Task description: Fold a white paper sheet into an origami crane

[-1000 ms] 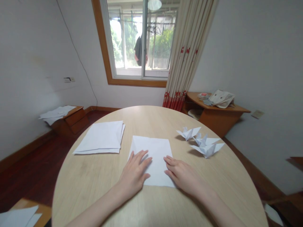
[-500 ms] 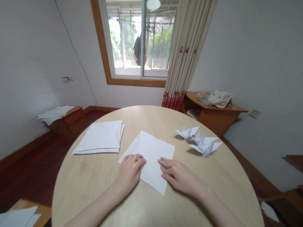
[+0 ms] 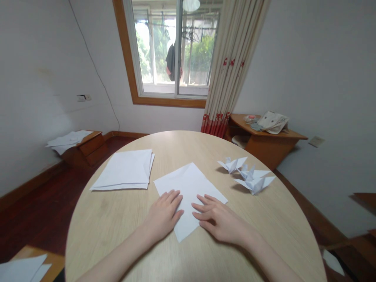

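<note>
A white square sheet of paper [image 3: 189,184] lies on the round table in front of me, one corner pointing towards me. Faint crease lines show near its far corner. My left hand [image 3: 165,213] rests on the sheet's left side, fingers stretched out and flat. On the right side lies my right hand [image 3: 216,217], its fingers spread over the paper. Neither hand grips anything. Folded white paper cranes [image 3: 255,183] stand to the right, beyond my right hand.
A stack of white paper [image 3: 123,170] lies at the left of the round table [image 3: 117,231]. Behind the table are a window and a curtain [image 3: 232,58]. A wooden desk [image 3: 264,137] with a cloth bag [image 3: 273,121] stands at the back right, a low cabinet [image 3: 88,145] at the back left.
The sheet has turned on the table, so its near corner has swung left and its right corner now reaches further right. My left fingers have straightened out; my right fingers are more spread.
</note>
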Tool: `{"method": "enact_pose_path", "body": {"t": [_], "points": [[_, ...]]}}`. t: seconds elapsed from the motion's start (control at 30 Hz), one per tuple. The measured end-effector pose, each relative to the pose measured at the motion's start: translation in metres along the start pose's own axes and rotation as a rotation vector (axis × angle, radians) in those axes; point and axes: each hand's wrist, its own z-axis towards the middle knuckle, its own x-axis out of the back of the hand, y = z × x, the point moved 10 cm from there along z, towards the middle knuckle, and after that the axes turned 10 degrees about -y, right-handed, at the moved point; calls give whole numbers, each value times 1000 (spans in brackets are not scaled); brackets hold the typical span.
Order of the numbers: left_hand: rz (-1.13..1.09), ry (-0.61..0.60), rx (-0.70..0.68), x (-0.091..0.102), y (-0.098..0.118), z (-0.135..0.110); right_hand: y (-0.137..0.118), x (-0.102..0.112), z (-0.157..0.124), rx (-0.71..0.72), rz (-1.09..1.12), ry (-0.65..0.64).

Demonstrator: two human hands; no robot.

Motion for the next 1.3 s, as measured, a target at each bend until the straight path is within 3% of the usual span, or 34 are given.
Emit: {"method": "enact_pose_path", "body": {"t": [0.27, 0.67, 0.93, 1.1, 1.3], "points": [[-17, 69, -47, -11, -4, 2, 2, -1, -1, -42, 101, -64], [8, 81, 4, 2, -7, 2, 0, -7, 0, -14, 164, -112], [-185, 117, -26, 19, 3, -2, -3, -5, -2, -12, 161, -102], [-393, 74, -140, 24, 19, -5, -5, -3, -4, 0, 160, -79], [-388, 12, -261, 19, 29, -8, -3, -1, -5, 1, 164, -50]]}}
